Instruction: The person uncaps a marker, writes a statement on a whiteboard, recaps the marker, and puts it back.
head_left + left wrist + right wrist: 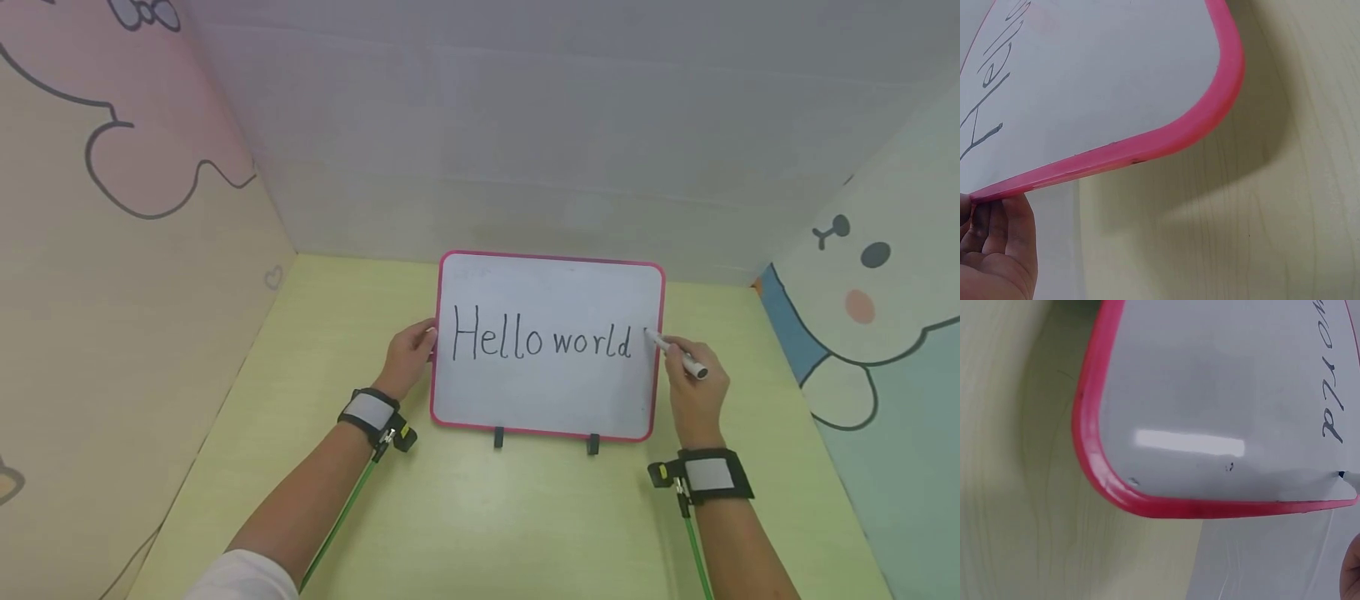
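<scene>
A whiteboard [540,396] with a pink frame stands propped on the table, with "Hello world" written across it in black. At its left edge, my left hand [407,358] pinches the frame, thumb at the front and fingers behind, as the left wrist view also shows at the pink rim [1110,154]. My right hand [699,396] holds a white marker [684,358] just past the right edge. The marker's dark tip [1342,474] is right at the board surface, to the right of the "d", where a short dark mark begins.
Two small black feet [498,437] support the board's lower edge. Underneath is a pale wood-grain table [480,517]. A white wall [525,150] rises behind, with cartoon-printed panels [900,417] at both sides. Green cables [341,517] run from the wrist cameras.
</scene>
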### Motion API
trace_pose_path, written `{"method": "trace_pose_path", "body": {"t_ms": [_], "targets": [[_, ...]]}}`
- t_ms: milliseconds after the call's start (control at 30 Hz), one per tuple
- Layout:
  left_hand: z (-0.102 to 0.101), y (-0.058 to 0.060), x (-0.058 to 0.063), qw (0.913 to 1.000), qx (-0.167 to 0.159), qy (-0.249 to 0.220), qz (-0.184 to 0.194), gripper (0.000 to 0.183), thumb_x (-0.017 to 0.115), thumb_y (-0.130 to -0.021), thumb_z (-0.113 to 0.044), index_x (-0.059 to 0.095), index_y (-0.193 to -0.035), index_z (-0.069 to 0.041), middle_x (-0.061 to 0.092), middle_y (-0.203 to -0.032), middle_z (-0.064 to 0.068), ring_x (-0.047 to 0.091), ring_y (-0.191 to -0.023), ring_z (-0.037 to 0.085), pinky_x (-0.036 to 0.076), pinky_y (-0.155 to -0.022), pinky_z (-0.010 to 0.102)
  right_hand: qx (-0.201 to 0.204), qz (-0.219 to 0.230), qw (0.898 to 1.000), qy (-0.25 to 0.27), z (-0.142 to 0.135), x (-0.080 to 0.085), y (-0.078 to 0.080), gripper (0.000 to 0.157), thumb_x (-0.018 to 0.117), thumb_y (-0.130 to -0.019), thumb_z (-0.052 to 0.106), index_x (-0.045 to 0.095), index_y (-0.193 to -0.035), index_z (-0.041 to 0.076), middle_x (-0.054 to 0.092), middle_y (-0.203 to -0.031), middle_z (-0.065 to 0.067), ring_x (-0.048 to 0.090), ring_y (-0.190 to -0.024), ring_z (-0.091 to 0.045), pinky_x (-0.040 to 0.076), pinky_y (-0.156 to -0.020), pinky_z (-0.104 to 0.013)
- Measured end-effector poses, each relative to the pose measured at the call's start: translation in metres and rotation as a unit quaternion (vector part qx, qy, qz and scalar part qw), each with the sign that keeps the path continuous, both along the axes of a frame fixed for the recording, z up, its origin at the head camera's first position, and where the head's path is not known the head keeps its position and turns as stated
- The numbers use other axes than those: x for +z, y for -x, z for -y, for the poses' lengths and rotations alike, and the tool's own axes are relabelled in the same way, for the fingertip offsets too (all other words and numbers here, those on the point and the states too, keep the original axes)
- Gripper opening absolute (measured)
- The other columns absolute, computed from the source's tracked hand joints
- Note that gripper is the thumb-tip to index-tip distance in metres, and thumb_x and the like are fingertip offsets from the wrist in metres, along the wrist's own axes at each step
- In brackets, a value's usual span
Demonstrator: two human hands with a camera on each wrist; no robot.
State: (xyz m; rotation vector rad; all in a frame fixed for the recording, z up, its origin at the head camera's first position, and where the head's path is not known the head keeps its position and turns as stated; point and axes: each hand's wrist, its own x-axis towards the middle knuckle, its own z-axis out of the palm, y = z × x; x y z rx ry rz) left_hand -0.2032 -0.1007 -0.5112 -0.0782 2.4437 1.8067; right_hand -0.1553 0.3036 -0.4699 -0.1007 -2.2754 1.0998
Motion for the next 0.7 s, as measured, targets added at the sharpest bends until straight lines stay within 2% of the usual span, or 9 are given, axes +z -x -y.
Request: {"method": "trace_pose_path", "body": {"t_ms": [500,700], "targets": [[-0.0004,0.0004,0.0001,0.9999,0.002,0.001,0.010,0.043,0.046,-0.100,-0.024,0.044,-0.140,-0.007,0.054,-0.134,0.014,0.061,-0.111,0.027,0.055,-0.089,0.036,-0.001,0.008,1.000,0.009,-0.0003,0.0011,-0.0024,0.016,0.056,-0.090,0.011,0.067,-0.089,-0.001,0.057,-0.078,0.005,0.044,-0.064,-0.010,0.034,-0.055,-0.015],[-0.0012,-0.0011,0.0017,0.9999,0.003,0.007,0.013,0.044,0.046,-0.100,-0.025,0.044,-0.141,-0.008,0.053,-0.135,0.013,0.060,-0.112,0.026,0.054,-0.090,0.036,-0.002,0.005,1.000,0.008,-0.0010,-0.0013,-0.0034,0.016,0.056,-0.089,0.010,0.067,-0.087,-0.001,0.057,-0.076,0.010,0.044,-0.063,-0.008,0.034,-0.055,-0.013]]}}
